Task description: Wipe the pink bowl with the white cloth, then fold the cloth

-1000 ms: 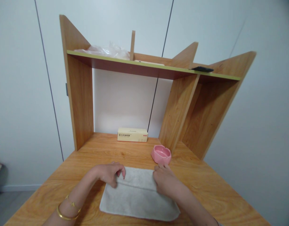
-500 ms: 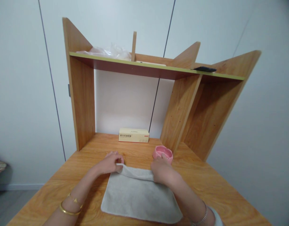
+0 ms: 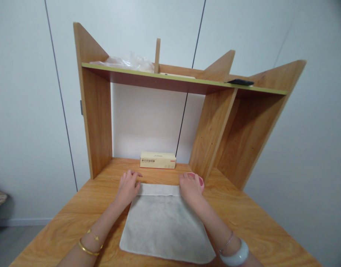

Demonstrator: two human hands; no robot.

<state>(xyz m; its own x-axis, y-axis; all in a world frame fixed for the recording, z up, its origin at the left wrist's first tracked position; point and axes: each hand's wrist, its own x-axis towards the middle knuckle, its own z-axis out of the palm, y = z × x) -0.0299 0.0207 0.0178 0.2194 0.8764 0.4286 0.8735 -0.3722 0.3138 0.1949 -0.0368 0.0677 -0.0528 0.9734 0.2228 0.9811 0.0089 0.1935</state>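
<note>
A grey cloth (image 3: 167, 226) lies flat on the desk, with a narrow strip along its far edge folded over toward me. At the left end of that fold is my left hand (image 3: 128, 187), thumb and forefinger apart with nothing between them. My right hand (image 3: 190, 188) rests on the right end of the fold, its fingers laid over the cloth and its thumb hidden. Just behind the right hand sits a pink faceted bowl (image 3: 201, 182), mostly covered by that hand.
A cream box (image 3: 158, 160) with printed lettering stands at the back of the wooden desk (image 3: 256, 226). Above it runs a wooden shelf unit (image 3: 98, 122) holding a clear plastic bag (image 3: 128, 62) and a dark flat object (image 3: 241, 82). Upright panels bound the desk's back.
The far edge, lifted and pinched before, now lies folded down flat and straight. Both hands have shifted farther from me, and the left hand has loosened its pinch and moved slightly left.
</note>
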